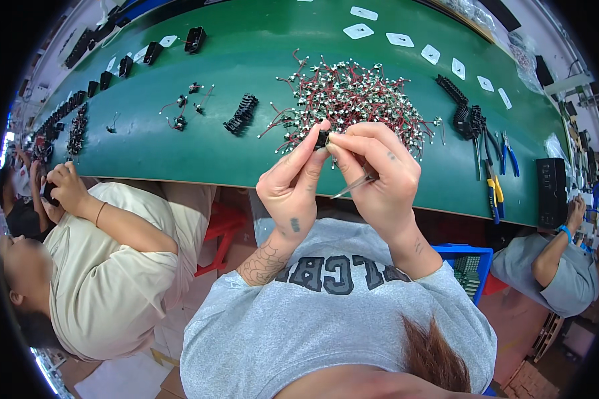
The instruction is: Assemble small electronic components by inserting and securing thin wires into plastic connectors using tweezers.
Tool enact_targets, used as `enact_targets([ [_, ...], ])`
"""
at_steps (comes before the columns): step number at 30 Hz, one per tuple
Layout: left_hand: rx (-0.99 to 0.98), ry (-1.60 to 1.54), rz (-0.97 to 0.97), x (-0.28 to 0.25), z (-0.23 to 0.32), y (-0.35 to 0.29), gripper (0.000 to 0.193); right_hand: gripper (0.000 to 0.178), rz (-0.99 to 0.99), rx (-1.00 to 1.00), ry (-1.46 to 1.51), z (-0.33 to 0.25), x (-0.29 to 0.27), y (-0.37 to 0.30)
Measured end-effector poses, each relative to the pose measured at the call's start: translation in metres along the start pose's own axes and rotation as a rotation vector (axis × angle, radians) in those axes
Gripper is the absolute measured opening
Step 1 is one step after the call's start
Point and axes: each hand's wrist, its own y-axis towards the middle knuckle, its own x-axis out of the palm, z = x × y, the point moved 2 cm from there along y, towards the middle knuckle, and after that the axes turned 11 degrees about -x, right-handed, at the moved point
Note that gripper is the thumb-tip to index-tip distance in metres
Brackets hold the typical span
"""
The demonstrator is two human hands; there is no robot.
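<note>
Small black part (322,138): held between the fingertips of both hands, just in front of the wired heap; details too small for me to make out.
Loose wired pieces (180,123): scattered, left of the hands; a sleeve sweep could mix them with neighbouring stock.
Black clip row (241,114): pieces lean together; a knock from the left forearm could break up the row.
Left hand (289,183): thumb and forefinger pinching the part; uneven pressure could squirt it away.
Wired heap (359,100): red and dark leads tangled; pulling one could strain others, and a dropped part could get lost here.
Right hand (387,174): thumb and forefinger pinching the part's right side.
Pointed metal tool (354,185): probably tweezers, lodged under the right palm, tip leftward; a wrist turn could prick the left hand.
Yellow-and-blue pliers (495,196): handles near the table edge; a bump could send them off.
White cards (359,31): laid along the table's far side; faint marks, unreadable from here.
Grey sweatshirt (339,312): large dark capitals across the chest, partly legible, inverted from my view; not transcribed.
Black box (551,193): any marking too small to read.
Brands: none confirmed.
</note>
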Motion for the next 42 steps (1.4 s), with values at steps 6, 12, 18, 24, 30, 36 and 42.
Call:
enact_targets([
  [6,-0.189,-0.541,-0.016,0.006,-0.003,-0.005,0.035,0.018,-0.026,0.052,0.092,-0.002,-0.005,0.003],
  [12,-0.197,-0.511,-0.077,0.003,0.002,-0.004,0.036,0.018,0.002,0.016,0.051,-0.008,-0.009,0.005],
  [18,-0.128,-0.450,-0.066,0.002,0.002,-0.006,0.036,0.019,0.002,-0.032,0.041,-0.008,-0.009,0.004],
  [24,-0.001,-0.312,-0.059,0.001,0.002,-0.007,0.037,0.019,0.015,-0.095,0.021,-0.009,-0.009,0.003],
  [30,-0.028,-0.329,-0.059,-0.001,-0.003,-0.007,0.037,0.019,0.006,-0.110,0.014,-0.009,-0.009,0.002],
  [36,0.044,-0.167,-0.021,-0.001,0.004,-0.010,0.037,0.018,0.013,-0.076,0.032,-0.011,-0.008,0.001],
  [42,0.101,-0.023,0.007,0.001,0.009,-0.013,0.039,0.019,0.025,-0.082,0.022,-0.012,-0.007,-0.002],
])
